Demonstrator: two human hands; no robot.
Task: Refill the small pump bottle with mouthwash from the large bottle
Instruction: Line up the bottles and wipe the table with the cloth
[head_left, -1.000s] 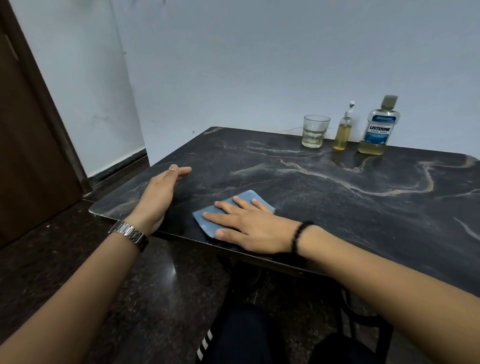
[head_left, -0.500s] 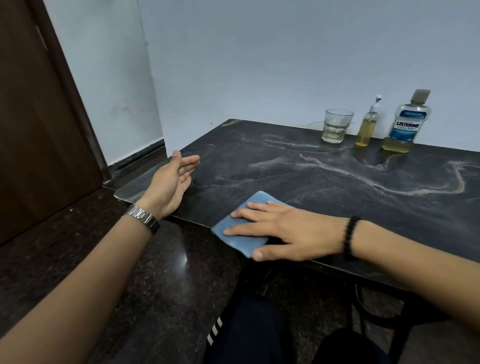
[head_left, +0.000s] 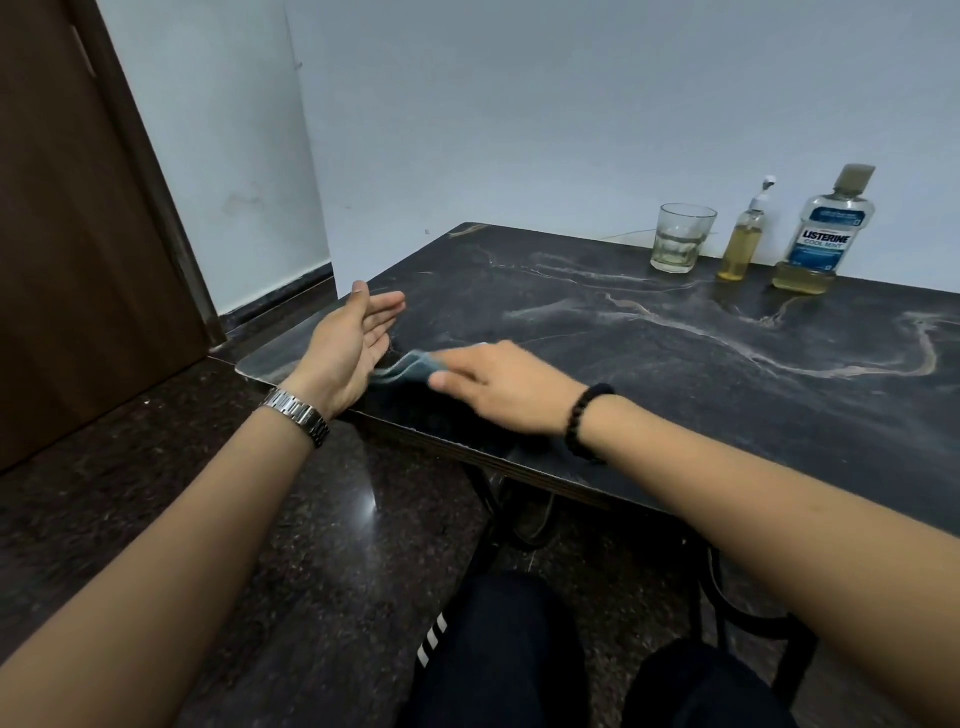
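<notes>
The right hand lies palm down with its fingers straight, and this flat grip presses a blue cloth against the near left corner of the tabletop (the cloth and the fingertips are blurred, so how the cloth is folded I cannot tell). Just beside it, the left hand stands at the tabletop edge, palm turned toward the cloth, fingers spread and relaxed, holding nothing. It looks placed like a cup to catch what the cloth pushes off.

The things of the task stand well apart from both hands, at the far right by the wall: the small pump bottle upright and mostly full of yellow liquid, the large bottle just beside it on the right with its cap on and only a low layer of liquid, and a glass on the left of the pump bottle.

I judge the step in hand is cleaning up, with the refill probably done. The next move calls for putting the cloth away.
</notes>
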